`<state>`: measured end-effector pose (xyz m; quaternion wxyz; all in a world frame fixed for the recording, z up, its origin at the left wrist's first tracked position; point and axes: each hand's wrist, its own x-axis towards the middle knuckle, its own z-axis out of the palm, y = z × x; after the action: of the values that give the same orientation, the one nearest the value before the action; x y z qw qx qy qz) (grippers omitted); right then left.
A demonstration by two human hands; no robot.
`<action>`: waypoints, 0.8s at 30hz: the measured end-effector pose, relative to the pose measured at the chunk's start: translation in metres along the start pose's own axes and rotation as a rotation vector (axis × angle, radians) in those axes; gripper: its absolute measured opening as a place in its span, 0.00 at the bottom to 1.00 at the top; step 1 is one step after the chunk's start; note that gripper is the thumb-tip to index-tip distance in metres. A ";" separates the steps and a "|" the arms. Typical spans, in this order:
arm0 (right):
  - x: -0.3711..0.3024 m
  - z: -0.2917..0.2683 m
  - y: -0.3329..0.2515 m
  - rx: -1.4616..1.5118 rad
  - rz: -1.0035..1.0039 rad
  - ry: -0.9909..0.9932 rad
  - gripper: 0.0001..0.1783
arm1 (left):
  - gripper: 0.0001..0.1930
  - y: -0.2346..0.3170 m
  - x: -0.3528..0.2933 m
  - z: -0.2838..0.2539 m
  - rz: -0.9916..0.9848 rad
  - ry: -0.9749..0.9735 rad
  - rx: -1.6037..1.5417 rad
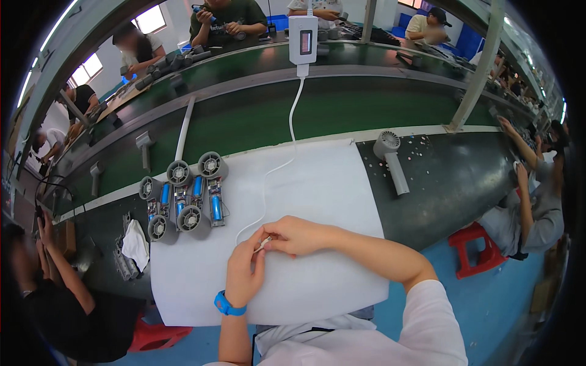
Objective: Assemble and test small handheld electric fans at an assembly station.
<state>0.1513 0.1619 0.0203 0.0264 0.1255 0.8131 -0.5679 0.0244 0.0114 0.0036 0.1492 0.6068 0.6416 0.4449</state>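
My left hand [244,274], with a blue band on its wrist, and my right hand [302,235] meet over a white sheet [317,183]. Between their fingertips they pinch the end of a white cable [264,189], its small plug partly hidden by the fingers. That cable runs up to a white USB meter [303,39] with a small screen, hanging above the bench. To the left of my hands sit several opened handheld fans [189,218], with grey round heads, exposed circuit boards and blue battery cells [217,207].
A grey handheld fan [397,161] lies on the dark bench at right, beside scattered small bits. Left are a white cloth [135,245] and grey casing parts [124,262]. A green conveyor belt [244,119] crosses behind the sheet. Co-workers sit at both sides and across.
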 end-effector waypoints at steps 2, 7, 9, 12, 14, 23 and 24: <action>0.000 0.001 -0.003 -0.003 0.000 0.001 0.11 | 0.24 0.000 -0.002 0.000 -0.004 0.015 -0.046; 0.000 0.000 -0.001 0.008 -0.006 0.004 0.11 | 0.25 0.003 0.000 -0.001 -0.010 0.004 -0.024; -0.002 0.000 -0.002 -0.007 -0.013 0.016 0.11 | 0.25 0.003 0.000 0.000 -0.017 -0.007 -0.015; -0.002 -0.001 -0.004 -0.002 -0.026 -0.002 0.12 | 0.25 0.000 -0.001 0.001 -0.039 -0.004 -0.025; -0.003 -0.001 -0.003 -0.002 -0.025 0.002 0.12 | 0.25 -0.003 -0.002 0.002 -0.008 0.011 -0.022; -0.002 -0.001 -0.003 -0.012 -0.026 0.009 0.13 | 0.25 -0.001 0.000 0.000 -0.005 0.001 -0.025; -0.001 -0.001 -0.002 -0.019 -0.030 0.009 0.13 | 0.25 -0.001 0.000 0.000 -0.005 0.001 -0.025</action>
<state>0.1524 0.1618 0.0226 0.0152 0.1157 0.8203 -0.5600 0.0240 0.0116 0.0029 0.1575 0.6031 0.6377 0.4526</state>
